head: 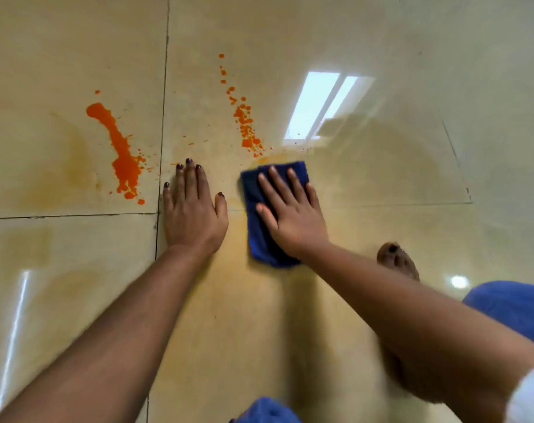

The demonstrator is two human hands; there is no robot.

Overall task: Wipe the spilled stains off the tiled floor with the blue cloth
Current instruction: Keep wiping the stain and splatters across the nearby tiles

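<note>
head view: only camera, looks down at a person crouched over the floor
right hand: flat, fingers spread, palm pressing down on the blue cloth; not clenched, just pinning it. Spread fingers likely there to load the whole pad evenly
blue cloth: folded into a thick rectangular pad, lies flat on the tiled floor under the right hand, far edge just short of the droplet trail. Fabric looks soft, napped, absorbent, probably microfibre; the fold gives bulk and a straight leading edge
left hand: empty, open, flat on the floor just beside the cloth, not touching it. Reads as a brace carrying body weight, fingertips near the grout line
tiled floor: large glossy beige tiles, hard and smooth, mirror a ceiling light; low friction, so the cloth should slide easily
grout line: thin dark joint, slightly recessed; liquid could settle there
large stain: thick orange streak with blobs, on the left tile, well apart from the cloth, untouched
droplet trail: orange dots in a line, nearest ones just ahead of the cloth
smear: faint yellow-orange film around and below the cloth; judged residue needing another pass
bare foot: planted to the right, near the cloth
progress: judged early-to-mid; both main stains remain
</note>
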